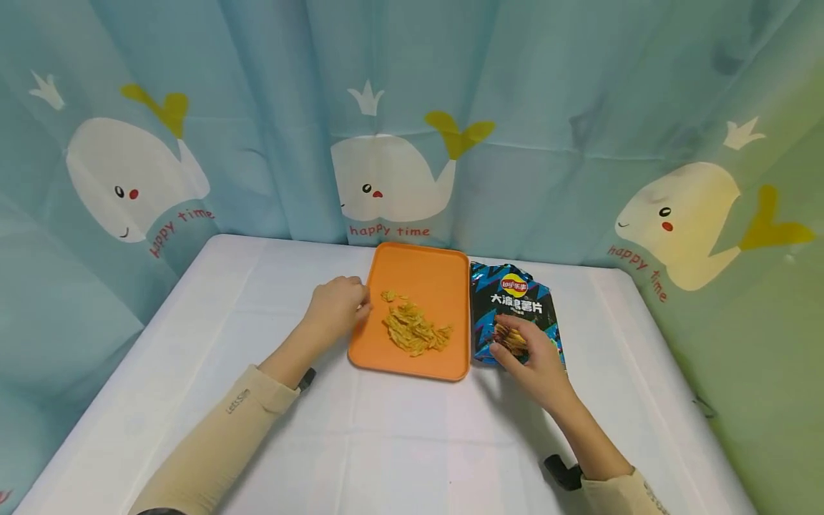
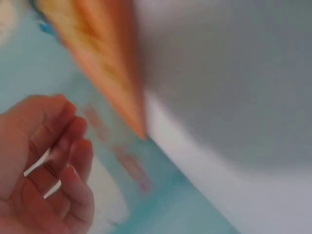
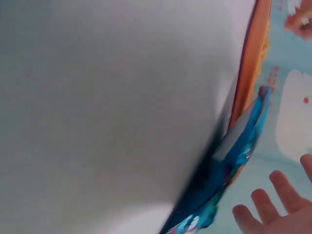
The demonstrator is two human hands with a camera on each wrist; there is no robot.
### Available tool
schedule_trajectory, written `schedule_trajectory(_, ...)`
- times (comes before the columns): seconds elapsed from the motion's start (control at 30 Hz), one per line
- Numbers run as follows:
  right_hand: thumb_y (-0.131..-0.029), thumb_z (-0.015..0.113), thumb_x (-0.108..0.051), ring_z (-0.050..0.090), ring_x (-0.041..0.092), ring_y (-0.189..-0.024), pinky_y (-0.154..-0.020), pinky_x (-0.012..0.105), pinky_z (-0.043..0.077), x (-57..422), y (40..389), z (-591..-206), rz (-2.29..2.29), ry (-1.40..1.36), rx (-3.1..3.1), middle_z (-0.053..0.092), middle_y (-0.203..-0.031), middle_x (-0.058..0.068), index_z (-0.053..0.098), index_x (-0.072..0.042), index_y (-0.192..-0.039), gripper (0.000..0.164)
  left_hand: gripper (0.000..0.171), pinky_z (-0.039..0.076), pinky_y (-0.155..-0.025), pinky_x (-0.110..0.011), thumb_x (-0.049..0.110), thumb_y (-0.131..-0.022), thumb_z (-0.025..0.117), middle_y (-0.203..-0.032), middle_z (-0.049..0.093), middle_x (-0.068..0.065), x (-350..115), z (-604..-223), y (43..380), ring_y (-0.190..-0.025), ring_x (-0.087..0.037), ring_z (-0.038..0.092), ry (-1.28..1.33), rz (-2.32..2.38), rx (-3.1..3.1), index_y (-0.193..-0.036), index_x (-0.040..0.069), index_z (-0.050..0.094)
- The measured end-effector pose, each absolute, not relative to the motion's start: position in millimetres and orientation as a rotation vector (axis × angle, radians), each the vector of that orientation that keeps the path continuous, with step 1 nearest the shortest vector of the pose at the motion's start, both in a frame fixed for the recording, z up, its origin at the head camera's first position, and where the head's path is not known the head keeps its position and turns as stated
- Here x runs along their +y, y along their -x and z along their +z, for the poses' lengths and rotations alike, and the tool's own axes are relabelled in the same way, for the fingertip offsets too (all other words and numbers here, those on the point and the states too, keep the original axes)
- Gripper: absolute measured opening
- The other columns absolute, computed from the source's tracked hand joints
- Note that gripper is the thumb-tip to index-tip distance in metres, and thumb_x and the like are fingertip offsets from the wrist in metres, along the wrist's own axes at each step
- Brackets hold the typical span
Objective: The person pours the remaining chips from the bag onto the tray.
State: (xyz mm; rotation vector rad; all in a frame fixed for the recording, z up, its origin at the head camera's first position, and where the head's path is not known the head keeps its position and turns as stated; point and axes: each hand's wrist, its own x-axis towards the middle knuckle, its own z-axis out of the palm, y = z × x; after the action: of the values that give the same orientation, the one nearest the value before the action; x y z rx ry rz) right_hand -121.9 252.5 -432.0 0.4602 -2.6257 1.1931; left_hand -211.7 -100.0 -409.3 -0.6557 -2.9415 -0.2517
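Note:
Crinkled yellow potato chips (image 1: 415, 329) lie in a loose heap on an orange tray (image 1: 428, 268), with a few pieces apart at the upper left. A blue and black chip bag (image 1: 518, 282) lies flat just right of the tray. My left hand (image 1: 337, 304) hovers by the tray's left edge, its fingers loosely bent; in the left wrist view this hand (image 2: 53, 161) appears apart from the tray and holds nothing. Over the lower part of the bag, my right hand (image 1: 534, 365) has its fingers spread. The right wrist view shows those fingers (image 3: 287, 195) apart from the bag (image 3: 229, 168).
A white-covered table (image 1: 386, 450) carries the tray and bag. Behind and around it hangs a light blue curtain (image 1: 534, 86) with whale prints, close to the table's back edge. Dark bands (image 1: 563, 472) sit at both wrists, below beige sleeves (image 1: 215, 436).

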Motion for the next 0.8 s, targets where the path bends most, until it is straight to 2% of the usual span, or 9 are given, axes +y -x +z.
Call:
schedule_trajectory(0.1,-0.091,0.073,-0.023,0.047,0.035,-0.132,-0.104,0.061,0.039,241.5,123.8,-428.4,1.002,-0.584,-2.602,0.055,-0.143,0.013,0.058,-0.009,-0.138,0.051,0.018,0.051,-0.055,-0.035,0.031,-0.090,0.075,-0.080,0.062,0.004,-83.1,-406.0,197.7,-0.073,-0.017,0.061,0.777,-0.367,-2.904,-0.078,0.019,0.071)
schedule_trajectory(0.2,-0.090,0.074,-0.031,0.046,0.035,-0.134,-0.107,0.060,0.038,232.3,126.6,-424.7,0.801,-0.623,-2.593,0.055,-0.143,0.013,0.057,-0.013,-0.140,0.056,0.021,0.055,-0.063,-0.037,0.036,-0.094,0.069,-0.089,0.068,0.001,-76.3,-405.1,189.1,-0.082,-0.020,0.064,0.859,-0.393,-2.880,-0.088,0.017,0.074)
schedule_trajectory(0.23,-0.090,0.074,-0.035,0.045,0.036,-0.135,-0.109,0.060,0.036,230.1,127.8,-423.5,0.724,-0.623,-2.596,0.054,-0.144,0.013,0.056,-0.015,-0.142,0.058,0.025,0.056,-0.068,-0.039,0.039,-0.096,0.066,-0.097,0.070,-0.001,-77.2,-404.4,187.6,-0.087,-0.022,0.064,0.865,-0.378,-2.878,-0.096,0.015,0.075)
schedule_trajectory(0.3,-0.090,0.071,-0.044,0.041,0.038,-0.140,-0.112,0.063,0.030,227.4,130.5,-420.6,0.586,-0.618,-2.600,0.052,-0.147,0.014,0.052,-0.017,-0.145,0.064,0.042,0.055,-0.084,-0.047,0.045,-0.099,0.058,-0.121,0.068,-0.007,-83.0,-401.4,186.1,-0.109,-0.030,0.062,0.862,-0.327,-2.870,-0.121,0.012,0.070)
schedule_trajectory(0.4,-0.090,0.064,-0.059,0.029,0.040,-0.147,-0.115,0.066,0.021,226.4,132.5,-413.5,0.420,-0.595,-2.631,0.042,-0.155,0.015,0.043,-0.021,-0.153,0.076,0.076,0.039,-0.107,-0.061,0.064,-0.096,0.050,-0.157,0.041,-0.011,-96.2,-394.9,183.4,-0.142,-0.041,0.036,0.809,-0.203,-2.876,-0.152,0.014,0.043)
schedule_trajectory(0.5,-0.088,0.055,-0.071,0.016,0.039,-0.152,-0.115,0.068,0.017,227.1,135.0,-405.9,0.333,-0.563,-2.672,0.029,-0.162,0.014,0.033,-0.025,-0.157,0.086,0.099,0.017,-0.115,-0.069,0.079,-0.088,0.046,-0.168,0.011,-0.008,-111.6,-391.4,180.9,-0.152,-0.045,0.005,0.752,-0.124,-2.880,-0.161,0.019,0.019)
schedule_trajectory(0.57,-0.087,0.052,-0.076,0.011,0.038,-0.153,-0.115,0.069,0.015,228.2,138.0,-401.3,0.302,-0.539,-2.691,0.024,-0.164,0.014,0.027,-0.026,-0.159,0.091,0.105,0.007,-0.115,-0.071,0.084,-0.084,0.044,-0.169,-0.002,-0.006,-121.2,-389.4,178.9,-0.152,-0.044,-0.008,0.716,-0.112,-2.895,-0.162,0.022,0.011)
schedule_trajectory(0.67,-0.085,0.051,-0.078,0.008,0.038,-0.154,-0.115,0.070,0.014,230.8,142.5,-395.7,0.285,-0.518,-2.708,0.021,-0.165,0.014,0.022,-0.028,-0.160,0.094,0.110,0.003,-0.113,-0.073,0.087,-0.081,0.044,-0.168,-0.012,-0.004,-133.8,-385.8,175.7,-0.151,-0.045,-0.014,0.671,-0.119,-2.908,-0.162,0.024,0.005)
schedule_trajectory(0.8,-0.084,0.053,-0.078,0.010,0.041,-0.153,-0.113,0.072,0.014,234.2,145.5,-392.0,0.283,-0.513,-2.710,0.021,-0.165,0.017,0.021,-0.028,-0.161,0.097,0.111,0.003,-0.111,-0.076,0.085,-0.080,0.048,-0.168,-0.012,-0.005,-146.7,-383.2,171.9,-0.150,-0.045,-0.015,0.619,-0.138,-2.920,-0.162,0.023,0.007)
